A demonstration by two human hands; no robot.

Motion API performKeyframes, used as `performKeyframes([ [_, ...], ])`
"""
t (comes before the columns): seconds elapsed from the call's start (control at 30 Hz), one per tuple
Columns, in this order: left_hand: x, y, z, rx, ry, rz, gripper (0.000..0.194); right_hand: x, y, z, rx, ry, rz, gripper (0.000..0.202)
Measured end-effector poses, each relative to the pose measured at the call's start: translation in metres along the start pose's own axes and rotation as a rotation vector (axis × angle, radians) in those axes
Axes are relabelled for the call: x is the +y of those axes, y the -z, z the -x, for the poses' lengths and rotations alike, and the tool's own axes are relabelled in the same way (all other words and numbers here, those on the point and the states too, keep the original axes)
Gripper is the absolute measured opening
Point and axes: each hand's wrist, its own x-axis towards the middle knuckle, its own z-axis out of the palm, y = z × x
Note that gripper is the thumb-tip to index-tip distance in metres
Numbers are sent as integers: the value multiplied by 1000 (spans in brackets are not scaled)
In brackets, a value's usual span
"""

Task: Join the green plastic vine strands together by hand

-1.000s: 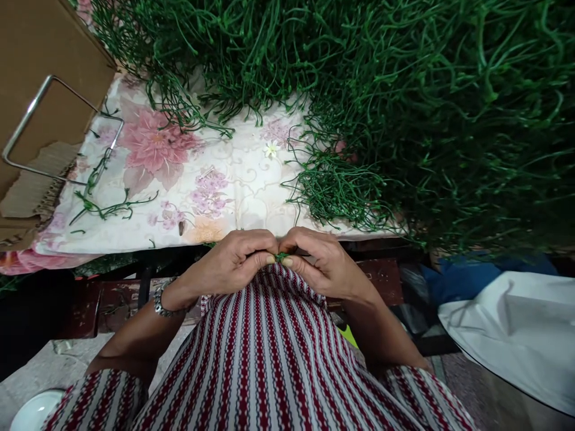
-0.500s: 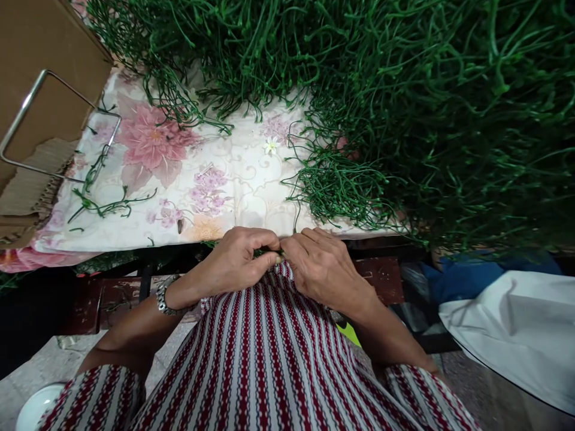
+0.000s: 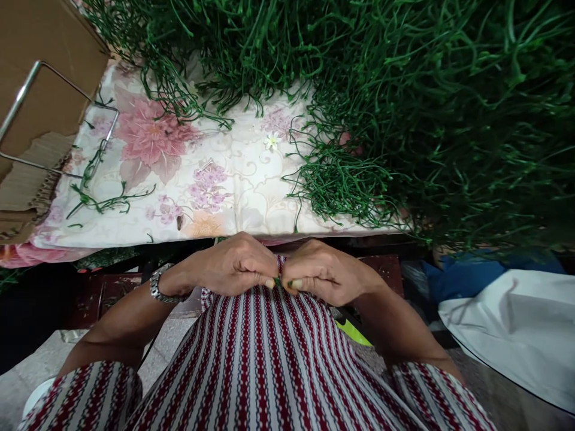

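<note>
My left hand (image 3: 240, 266) and my right hand (image 3: 326, 272) are side by side in front of my striped shirt, just below the table's near edge. Each is closed, with its thumb pressed against the curled fingers. Between them a bit of a green stem (image 3: 277, 281) shows at the left thumb tip, and a speck of green is at the right thumb. Most of what they pinch is hidden by the fingers. Beyond the right hand, a small bundle of thin green stems (image 3: 345, 185) lies on the floral tablecloth (image 3: 256, 203).
A large heap of green stems (image 3: 431, 108) covers the back and right of the table. At left stand a cardboard box (image 3: 49, 54) and a bent metal wire frame (image 3: 20, 90). Loose sprigs (image 3: 105, 205) and a small white flower (image 3: 272, 141) lie on the cloth. White fabric (image 3: 516, 329) hangs at right.
Both hands have come down slightly toward my body. The thumbs have turned downward, and the knuckles now face up, with green bits showing at the thumb tips.
</note>
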Motion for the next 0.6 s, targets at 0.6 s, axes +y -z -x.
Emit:
performKeyframes([
  [0.6, -13, -17, 5, 670, 184, 107, 14, 9, -35, -26, 783, -292, -135, 29],
])
